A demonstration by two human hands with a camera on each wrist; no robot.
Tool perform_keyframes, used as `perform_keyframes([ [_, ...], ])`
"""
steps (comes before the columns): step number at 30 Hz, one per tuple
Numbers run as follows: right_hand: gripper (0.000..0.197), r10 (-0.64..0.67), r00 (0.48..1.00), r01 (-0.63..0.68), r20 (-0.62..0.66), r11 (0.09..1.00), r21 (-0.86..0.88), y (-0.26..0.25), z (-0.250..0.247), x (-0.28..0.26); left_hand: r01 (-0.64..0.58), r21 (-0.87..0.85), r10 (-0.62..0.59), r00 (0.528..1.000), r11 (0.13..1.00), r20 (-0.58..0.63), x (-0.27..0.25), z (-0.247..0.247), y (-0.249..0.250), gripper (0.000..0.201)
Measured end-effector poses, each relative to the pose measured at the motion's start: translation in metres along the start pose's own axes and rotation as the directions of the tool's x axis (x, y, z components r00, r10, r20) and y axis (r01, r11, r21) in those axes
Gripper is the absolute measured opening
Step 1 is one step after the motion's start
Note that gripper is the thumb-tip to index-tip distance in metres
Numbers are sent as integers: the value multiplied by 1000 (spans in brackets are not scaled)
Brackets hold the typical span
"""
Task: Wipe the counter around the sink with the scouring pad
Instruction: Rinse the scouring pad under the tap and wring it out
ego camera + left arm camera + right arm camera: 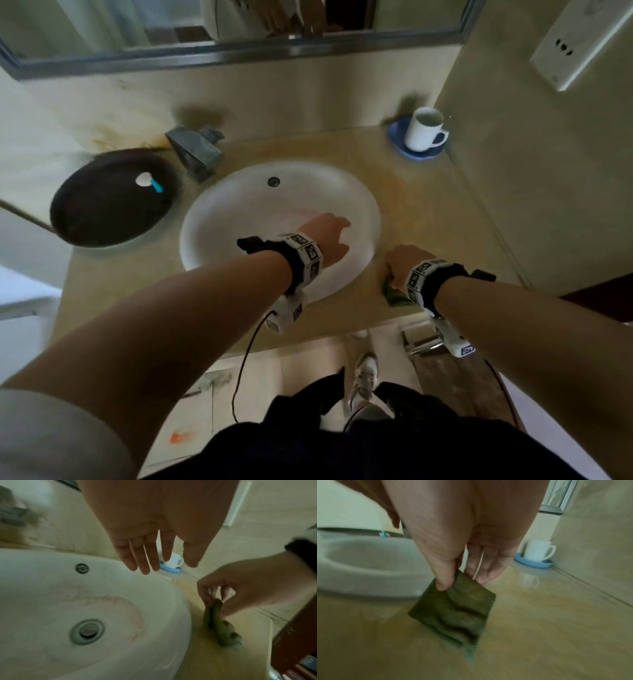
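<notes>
I am counting one scouring pad (453,614), one sink (219,205), one white mug (423,132) standing on one blue saucer (399,144), one dark round tray (113,202) and one faucet (193,150) on the beige counter (424,212). Two hands are showing. My right hand (402,265) is pinching the green pad at one corner between thumb and fingers; the pad is hanging down with its lower edge touching the counter just right of the sink's rim, near the front edge. My left hand (327,238) is hovering over the sink bowl with fingers straight and slightly spread, holding nothing.

The head view is hiding most of the pad under my right wrist, so only a green sliver is showing there. The right wrist view is giving me the pad's whole rumpled face and the thumb on its top corner. The left wrist view is showing the pad from the side, and it alone is revealing the drain (87,630), the overflow hole (82,568) seen close, and a pinkish ring stain in the bowl. Only the head view is taking in the tray, with a small white and blue item in it, a mirror (239,31) and a wall socket (579,44).
</notes>
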State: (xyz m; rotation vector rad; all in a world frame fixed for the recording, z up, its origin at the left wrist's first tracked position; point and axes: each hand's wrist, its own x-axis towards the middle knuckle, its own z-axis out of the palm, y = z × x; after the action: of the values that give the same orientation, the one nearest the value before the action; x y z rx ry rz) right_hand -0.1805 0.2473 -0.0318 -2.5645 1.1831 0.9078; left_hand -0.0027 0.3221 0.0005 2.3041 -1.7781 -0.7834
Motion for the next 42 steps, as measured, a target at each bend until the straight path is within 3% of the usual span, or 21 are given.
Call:
perform_keyframes([
  [6, 24, -112, 971, 155, -214, 967, 200, -80, -69, -1, 83, -139, -81, 996, 987, 21, -36, -19, -49, 71],
  [8, 29, -122, 953, 206, -278, 933, 294, -105, -92, 4, 127, -175, -126, 992, 976, 12, -43, -29, -59, 62],
  [10, 29, -136, 937, 255, -320, 895, 365, -124, -109, 9, 163, -235, -182, 981, 958, -61, -47, -40, -70, 36],
  [13, 23, -166, 929, 303, -331, 856, 420, -146, -128, 19, 257, -363, -334, 928, 896, -166, -49, -53, -91, 15],
  [18, 24, -229, 906, 384, -355, 797, 466, -167, -147, 42, 360, -451, -496, 837, 817, -230, -40, -72, -112, 10],
  [22, 36, -315, 887, 451, -337, 749, 485, -169, -164, 63, 397, -581, -622, 740, 711, -255, -22, -88, -122, 10],
  [26, 24, -429, 838, 530, -338, 788, 313, -167, -181, 87, 427, -605, -677, 686, 672, -268, -2, -103, -124, 9],
  [29, 29, -398, 867, 475, -299, 841, 258, -165, -187, 104, 431, -634, -711, 643, 642, -284, 9, -105, -130, 6],
  [33, 21, -374, 890, 435, -261, 869, 238, -167, -190, 126, 421, -645, -707, 653, 637, -272, 20, -109, -139, 10],
  [38, 35, -337, 892, 398, -301, 901, 169, -178, -198, 151, 392, -671, -690, 679, 629, -250, 31, -113, -157, 11],
  [42, 27, -308, 929, 357, -203, 889, 287, -185, -200, 164, 380, -626, -652, 703, 681, -283, 38, -116, -169, 10],
])
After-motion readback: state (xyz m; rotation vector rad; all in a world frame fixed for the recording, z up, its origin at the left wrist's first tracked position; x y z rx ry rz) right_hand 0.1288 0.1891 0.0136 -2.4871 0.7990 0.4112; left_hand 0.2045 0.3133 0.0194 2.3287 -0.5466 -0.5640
